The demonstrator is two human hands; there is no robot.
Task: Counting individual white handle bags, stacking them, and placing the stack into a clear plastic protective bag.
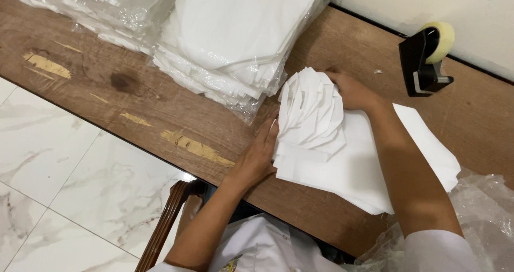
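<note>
I have my left hand (258,153) laid flat with fingers open against the near-left edge of a stack of white fabric pieces (342,159), pressing its side rather than gripping it. My right hand (350,90) sits at the far end of the same stack, fingers curled onto a fanned bunch of folded white pieces (313,109) that rests on top; its fingertips are buried in the folds, so I cannot tell whether they are pinched shut or just resting. My right forearm crosses over the stack and hides part of it. Everything lies on a worn brown wooden desk (139,103). Beyond my left hand stand piles of clear plastic bags holding white folded goods (230,36), their tops cut off by the frame. Just past my right hand, near the wall, stands a black tape dispenser (423,58) with a pale roll. By my right elbow lies crumpled clear plastic (482,208), partly out of view; what it holds I cannot make out. Below my left arm shows a wooden chair rail (166,224) over pale marble floor tiles (59,175).
</note>
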